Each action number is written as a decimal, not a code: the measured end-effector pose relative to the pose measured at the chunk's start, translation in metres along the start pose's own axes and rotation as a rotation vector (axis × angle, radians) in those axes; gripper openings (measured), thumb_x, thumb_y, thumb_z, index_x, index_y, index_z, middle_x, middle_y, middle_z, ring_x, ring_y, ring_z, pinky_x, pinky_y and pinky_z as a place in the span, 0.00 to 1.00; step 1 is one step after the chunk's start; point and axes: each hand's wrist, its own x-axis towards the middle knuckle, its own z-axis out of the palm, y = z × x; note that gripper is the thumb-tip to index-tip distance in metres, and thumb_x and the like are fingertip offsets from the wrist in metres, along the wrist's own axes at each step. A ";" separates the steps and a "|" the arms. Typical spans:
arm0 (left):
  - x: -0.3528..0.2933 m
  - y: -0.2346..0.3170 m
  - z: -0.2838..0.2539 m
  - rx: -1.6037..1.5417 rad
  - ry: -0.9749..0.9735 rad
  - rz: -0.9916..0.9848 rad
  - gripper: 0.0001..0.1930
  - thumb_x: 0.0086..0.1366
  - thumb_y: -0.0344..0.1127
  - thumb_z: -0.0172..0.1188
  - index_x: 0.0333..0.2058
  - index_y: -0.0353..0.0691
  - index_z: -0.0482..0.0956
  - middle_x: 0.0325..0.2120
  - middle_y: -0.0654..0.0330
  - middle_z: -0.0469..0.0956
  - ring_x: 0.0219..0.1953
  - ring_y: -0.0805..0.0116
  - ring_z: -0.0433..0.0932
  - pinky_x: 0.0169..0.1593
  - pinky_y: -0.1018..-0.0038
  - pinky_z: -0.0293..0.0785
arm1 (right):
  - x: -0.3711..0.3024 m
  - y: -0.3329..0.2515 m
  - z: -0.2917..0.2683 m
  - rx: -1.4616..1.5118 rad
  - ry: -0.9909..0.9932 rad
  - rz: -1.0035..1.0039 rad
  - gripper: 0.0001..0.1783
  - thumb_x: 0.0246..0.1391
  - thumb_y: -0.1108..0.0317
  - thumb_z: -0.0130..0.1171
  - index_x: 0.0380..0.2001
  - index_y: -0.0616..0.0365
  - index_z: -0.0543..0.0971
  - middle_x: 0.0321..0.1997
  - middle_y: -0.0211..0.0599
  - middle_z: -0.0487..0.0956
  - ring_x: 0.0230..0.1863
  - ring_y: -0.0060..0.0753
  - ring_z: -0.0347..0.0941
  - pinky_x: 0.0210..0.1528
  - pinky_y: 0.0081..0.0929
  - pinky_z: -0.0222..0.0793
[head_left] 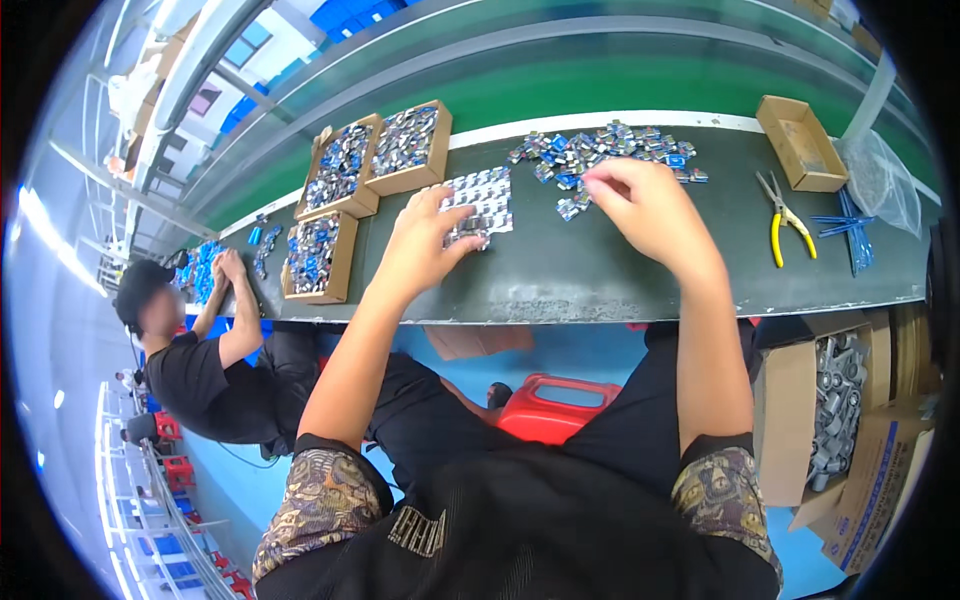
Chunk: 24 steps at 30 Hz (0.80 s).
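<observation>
A pale tray (493, 190) with rows of small metal parts lies on the dark green workbench. My left hand (422, 243) rests at its left edge, thumb and forefinger apart over the lower-left corner. To the right, a loose pile of small blue-and-silver components (625, 143) is spread on the bench. My right hand (650, 208) is at the near side of this pile, with thumb and fingertips pinched together. Whatever sits between those fingertips is too small or hidden to make out.
Cardboard boxes (347, 258) of similar components stand left. Rightward are an empty cardboard tray (800, 150), yellow-handled pliers (784, 222), blue strips (857, 235) and a clear plastic bag (880, 170). A co-worker (205, 370) sits at left. A carton of grey metal parts (838, 410) stands below right.
</observation>
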 end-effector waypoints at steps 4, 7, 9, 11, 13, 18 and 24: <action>-0.033 -0.004 0.019 0.138 0.035 -0.037 0.21 0.55 0.41 0.71 0.48 0.44 0.83 0.59 0.48 0.69 0.63 0.45 0.64 0.62 0.55 0.62 | 0.010 -0.002 0.053 0.033 -0.003 -0.109 0.10 0.58 0.68 0.59 0.38 0.63 0.82 0.30 0.44 0.83 0.31 0.34 0.80 0.37 0.29 0.73; -0.043 -0.002 0.025 0.194 0.143 0.000 0.19 0.55 0.43 0.70 0.44 0.44 0.84 0.57 0.49 0.71 0.63 0.47 0.64 0.62 0.53 0.61 | 0.011 -0.007 0.076 0.069 -0.084 -0.117 0.10 0.58 0.67 0.58 0.36 0.63 0.83 0.30 0.46 0.83 0.30 0.37 0.80 0.36 0.31 0.73; -0.044 -0.001 0.028 0.182 0.167 0.005 0.17 0.55 0.42 0.70 0.44 0.45 0.84 0.57 0.52 0.71 0.62 0.49 0.65 0.62 0.52 0.60 | 0.011 -0.008 0.081 0.035 -0.114 -0.110 0.10 0.58 0.66 0.59 0.36 0.62 0.83 0.30 0.46 0.83 0.31 0.38 0.81 0.37 0.32 0.74; -0.045 -0.002 0.029 0.142 0.188 0.015 0.18 0.53 0.39 0.71 0.44 0.46 0.84 0.55 0.54 0.73 0.61 0.51 0.67 0.62 0.54 0.61 | 0.011 -0.007 0.086 0.019 -0.119 -0.086 0.11 0.58 0.66 0.58 0.36 0.62 0.83 0.31 0.47 0.83 0.32 0.41 0.81 0.37 0.33 0.74; -0.044 -0.004 0.029 0.141 0.186 0.038 0.17 0.53 0.38 0.71 0.43 0.45 0.84 0.54 0.55 0.74 0.60 0.52 0.68 0.62 0.54 0.62 | 0.010 0.003 0.097 -0.066 -0.120 -0.078 0.10 0.56 0.66 0.59 0.34 0.62 0.83 0.31 0.47 0.83 0.32 0.45 0.81 0.38 0.37 0.75; -0.040 -0.006 0.025 0.081 0.189 0.107 0.14 0.52 0.36 0.71 0.39 0.44 0.84 0.50 0.59 0.77 0.58 0.55 0.71 0.62 0.54 0.62 | 0.004 0.007 0.113 -0.136 -0.129 -0.131 0.10 0.55 0.66 0.59 0.33 0.62 0.83 0.31 0.46 0.82 0.35 0.47 0.80 0.40 0.41 0.74; -0.049 -0.005 0.028 -0.023 0.190 0.173 0.14 0.51 0.33 0.72 0.38 0.42 0.81 0.36 0.61 0.80 0.45 0.59 0.78 0.58 0.57 0.65 | -0.001 0.006 0.115 -0.095 -0.126 -0.147 0.11 0.53 0.64 0.62 0.35 0.61 0.82 0.32 0.46 0.81 0.36 0.46 0.79 0.41 0.40 0.74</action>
